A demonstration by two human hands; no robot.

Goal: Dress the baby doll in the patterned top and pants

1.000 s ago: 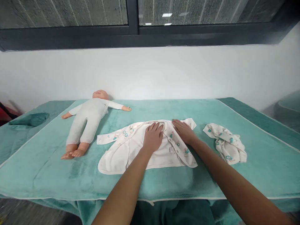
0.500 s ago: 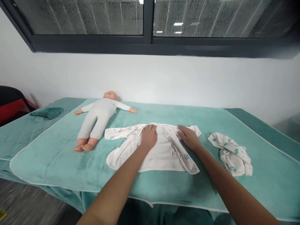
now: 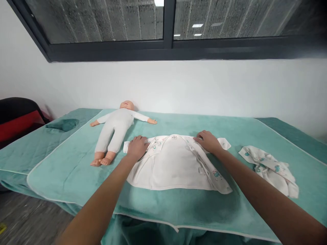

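Observation:
A white baby shirt [image 3: 173,163] with small teal prints lies spread open, lining up, on the teal towel [image 3: 76,160]. My left hand [image 3: 137,147] rests palm down on its left sleeve, fingers flat. On the shirt's right shoulder lies my right hand [image 3: 207,141], fingers stretched over the cloth. A baby doll [image 3: 115,126] in a pale grey suit lies on its back to the left, arms out, a little beyond my left hand.
A crumpled garment of the same print [image 3: 270,168] lies at the right. A dark green folded cloth [image 3: 62,124] sits at the far left. A red and black seat [image 3: 17,119] stands past the table's left end. A white wall and dark window frame close the back.
My left hand has slid from the shirt's middle out to its left sleeve. The right hand has stayed near the right shoulder. The view has shifted.

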